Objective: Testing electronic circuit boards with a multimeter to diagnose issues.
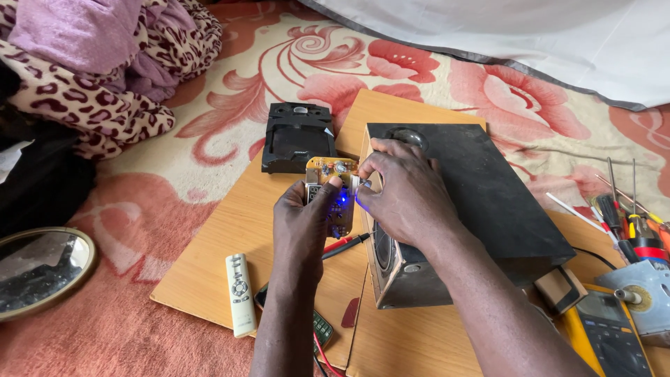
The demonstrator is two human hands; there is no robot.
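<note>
My left hand (pixel 301 222) holds a small yellow circuit board (pixel 329 174) upright above the wooden board (pixel 230 230); a blue light glows on it near my thumb. My right hand (pixel 405 192) pinches the circuit board's right edge with its fingertips. Directly behind my right hand stands a black speaker box (pixel 481 202) with a wooden front and a round speaker cone facing left. Red and black wires (pixel 345 243) run from under the circuit board toward the speaker.
A black plastic panel (pixel 296 136) lies behind the hands. A white remote (pixel 240 293) rests on the wooden board's front left. A yellow multimeter (pixel 608 334), screwdrivers (pixel 621 209) and a small motor (pixel 645 297) lie right. A round mirror (pixel 38 269) and leopard-print cloth (pixel 84 91) are left.
</note>
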